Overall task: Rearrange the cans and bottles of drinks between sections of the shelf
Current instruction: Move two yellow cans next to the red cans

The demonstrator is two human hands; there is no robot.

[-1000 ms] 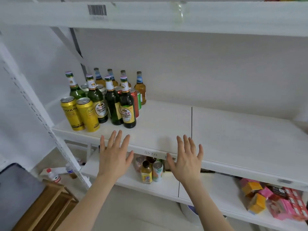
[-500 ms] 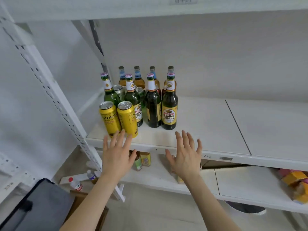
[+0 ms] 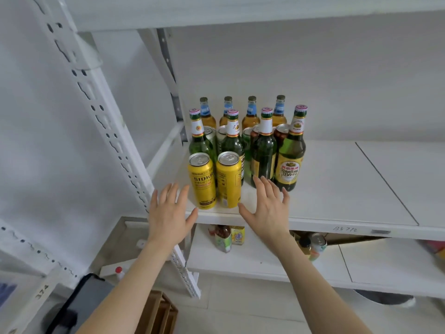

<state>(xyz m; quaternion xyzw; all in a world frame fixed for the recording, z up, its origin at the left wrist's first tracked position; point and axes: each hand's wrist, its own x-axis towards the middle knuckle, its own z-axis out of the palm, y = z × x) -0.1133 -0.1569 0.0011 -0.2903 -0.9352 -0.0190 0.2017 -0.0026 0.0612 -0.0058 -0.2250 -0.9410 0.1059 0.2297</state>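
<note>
Two yellow cans (image 3: pixel 201 180) (image 3: pixel 228 179) stand at the front left of the white shelf (image 3: pixel 337 184). Behind them is a row of green beer bottles (image 3: pixel 291 162), then several cans (image 3: pixel 280 136), then amber bottles with blue neck labels (image 3: pixel 250 114) at the back. My left hand (image 3: pixel 169 215) is open, fingers spread, just left of and below the left yellow can, touching nothing. My right hand (image 3: pixel 267 208) is open too, fingers reaching the shelf in front of a green bottle, beside the right yellow can.
A perforated white upright (image 3: pixel 113 141) slants past the shelf's left end. The lower shelf (image 3: pixel 252 259) holds a few small bottles and cans (image 3: pixel 224 237). A grey bag (image 3: pixel 89 300) and a wooden crate (image 3: pixel 159 314) sit on the floor below.
The view has swung left and closer to the drinks. Both hands have moved forward and up toward the yellow cans and the front green bottles, still spread and holding nothing.
</note>
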